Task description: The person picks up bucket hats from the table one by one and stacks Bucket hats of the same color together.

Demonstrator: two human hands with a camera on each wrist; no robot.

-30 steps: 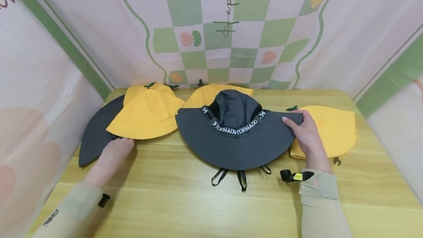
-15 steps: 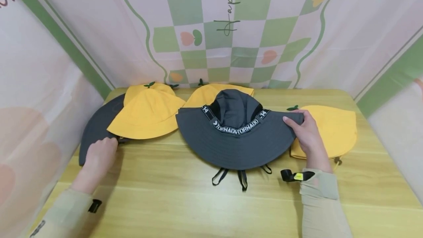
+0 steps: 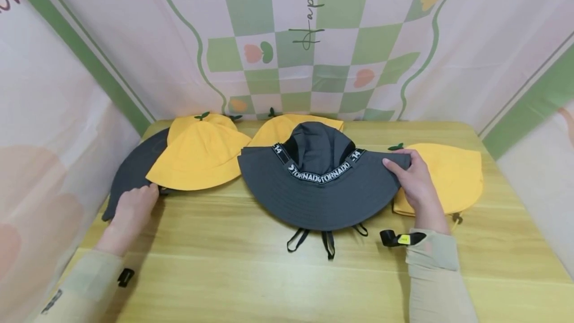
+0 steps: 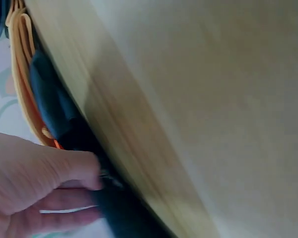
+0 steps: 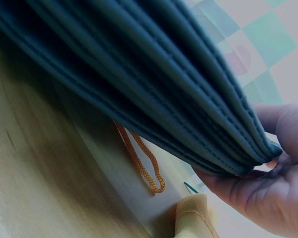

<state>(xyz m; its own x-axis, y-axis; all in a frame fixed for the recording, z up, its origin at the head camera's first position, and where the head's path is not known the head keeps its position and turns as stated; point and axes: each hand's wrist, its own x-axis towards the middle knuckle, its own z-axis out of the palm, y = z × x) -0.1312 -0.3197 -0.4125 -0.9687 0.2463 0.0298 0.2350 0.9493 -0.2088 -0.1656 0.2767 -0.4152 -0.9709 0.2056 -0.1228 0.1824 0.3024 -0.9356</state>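
Left hand (image 3: 134,211): thumb and fingers closed in a narrow pinch on the edge of the left dark grey sun hat (image 3: 134,168)
Left dark grey sun hat: on the left end of the wooden table (image 3: 278,288), partly covered by the front yellow bucket hat (image 3: 199,158)
Right hand (image 3: 419,178): holds the right end of the TORNADO sun hat (image 3: 320,206), thumb on top of the brim, fingers beneath; the right wrist view shows several stitched brim layers together in this grip
TORNADO sun hat: dark grey, mid-table, lettered band round the crown, black straps (image 3: 329,246) trailing from under the front of its brim
Yellow hats: a rear yellow hat (image 3: 178,126) shows behind the front one, a middle yellow hat (image 3: 280,128) behind the TORNADO crown, and a right yellow hat (image 3: 453,173) just beyond the right hand
Orange cord (image 5: 151,178): a loop hanging below the brims in the right wrist view
Backdrop (image 3: 296,79): green-and-white checks behind the table
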